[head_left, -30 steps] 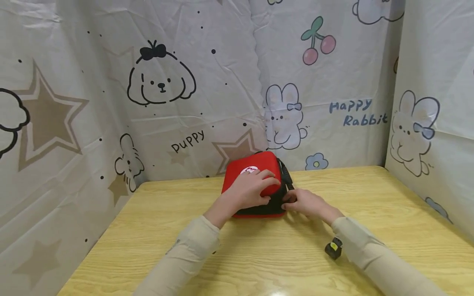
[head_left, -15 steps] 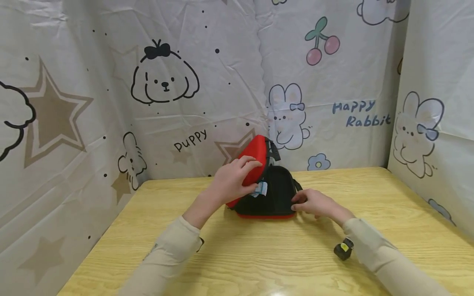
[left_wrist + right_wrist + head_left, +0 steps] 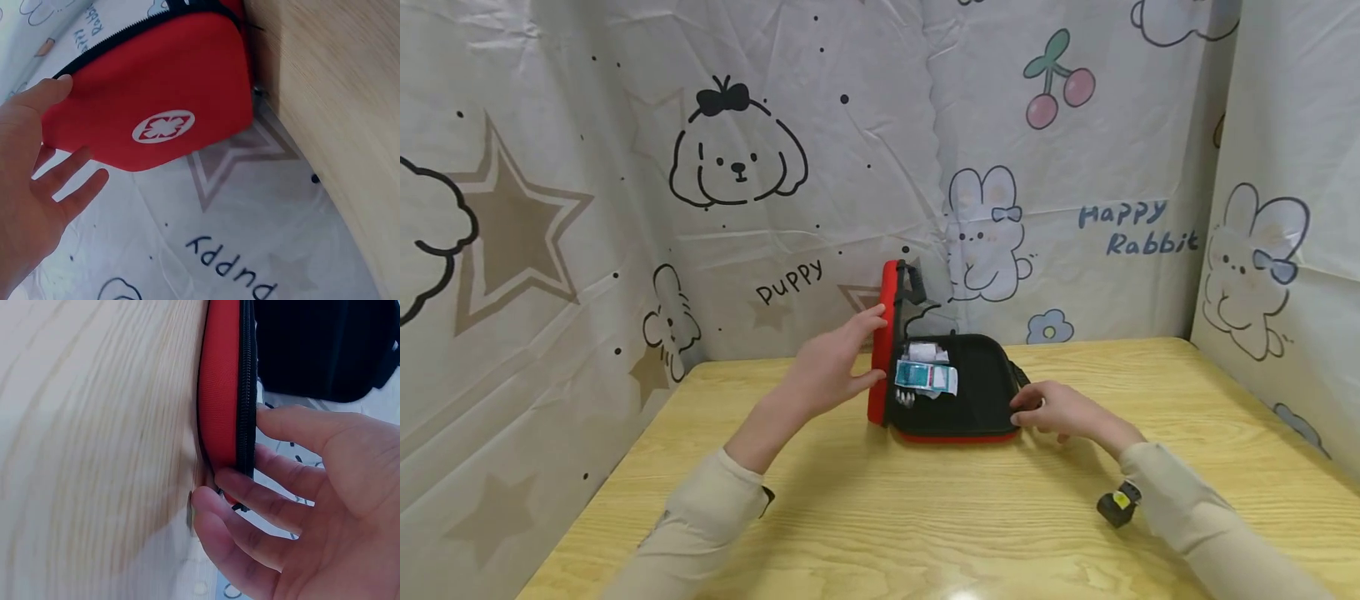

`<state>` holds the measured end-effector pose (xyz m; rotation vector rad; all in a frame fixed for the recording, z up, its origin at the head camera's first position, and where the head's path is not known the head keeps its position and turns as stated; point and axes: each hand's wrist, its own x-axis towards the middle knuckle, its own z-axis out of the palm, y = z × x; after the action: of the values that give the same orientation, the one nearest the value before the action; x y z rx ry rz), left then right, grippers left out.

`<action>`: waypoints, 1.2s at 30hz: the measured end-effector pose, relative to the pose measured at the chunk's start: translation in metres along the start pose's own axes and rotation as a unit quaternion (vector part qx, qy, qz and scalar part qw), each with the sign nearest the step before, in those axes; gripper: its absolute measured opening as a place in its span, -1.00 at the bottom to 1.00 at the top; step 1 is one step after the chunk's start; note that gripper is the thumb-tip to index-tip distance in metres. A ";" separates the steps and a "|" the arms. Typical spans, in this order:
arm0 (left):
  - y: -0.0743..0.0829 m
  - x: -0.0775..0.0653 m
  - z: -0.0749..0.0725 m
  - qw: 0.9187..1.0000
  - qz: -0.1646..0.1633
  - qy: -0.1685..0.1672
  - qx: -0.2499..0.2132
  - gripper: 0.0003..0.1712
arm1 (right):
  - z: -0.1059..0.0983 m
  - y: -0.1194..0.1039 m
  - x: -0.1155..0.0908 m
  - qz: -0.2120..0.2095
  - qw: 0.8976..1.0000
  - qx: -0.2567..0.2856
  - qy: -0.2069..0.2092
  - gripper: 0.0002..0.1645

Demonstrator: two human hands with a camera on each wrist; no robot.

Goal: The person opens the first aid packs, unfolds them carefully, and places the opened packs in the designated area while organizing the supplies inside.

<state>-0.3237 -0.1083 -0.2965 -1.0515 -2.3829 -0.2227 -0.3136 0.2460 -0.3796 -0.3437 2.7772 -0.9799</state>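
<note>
Head view: a red zip case lies open on a wood-grain table (image 3: 865, 508), between a person's two hands. Its red lid (image 3: 887, 346) stands nearly upright, edge-on, its long edge rising from the left side of the black-lined base (image 3: 985, 387), which lies flat. The left hand (image 3: 827, 367) is just left of the lid, thumb and fingers spread wide, fingertips against it and not wrapped round it. The right hand (image 3: 1063, 410) is at the base's right edge, fingers loosely bent, thumb and fingertips holding the rim. A teal-and-white packet (image 3: 925, 377) and a white bundle (image 3: 922, 352) sit at the base's left side, just beside the lid. They are nearer the left hand, but the lid stands between; from the right hand, they lie leftward across the bare lining.

Left wrist view adds the lid's outer face, hidden from above, with a white oval emblem (image 3: 164, 127); how firmly that hand presses cannot be told.

Right wrist view shows what the head view misses: the black zipper (image 3: 247, 381) along the base's red wall, thumb at the rim, fingers on the outer side. Neither wrist view shows the packet.
</note>
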 end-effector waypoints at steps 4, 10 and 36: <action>-0.009 -0.011 -0.005 1.000 -0.012 0.017 0.003 -0.15 | -0.005 0.005 -0.005 -0.002 1.000 0.002 -0.002 -0.52; -0.022 -0.029 -0.010 0.999 -0.050 0.019 -0.001 -0.15 | -0.013 0.016 -0.013 0.001 1.000 -0.006 -0.001 -0.50; -0.055 -0.096 0.021 0.943 -0.222 -0.249 0.000 -0.51 | -0.038 0.044 -0.028 0.012 1.000 -0.001 -0.020 -0.44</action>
<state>-0.3177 -0.2004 -0.3617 -0.5970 -3.0661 -0.1217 -0.3032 0.3090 -0.3760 -0.3254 2.7406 -0.9554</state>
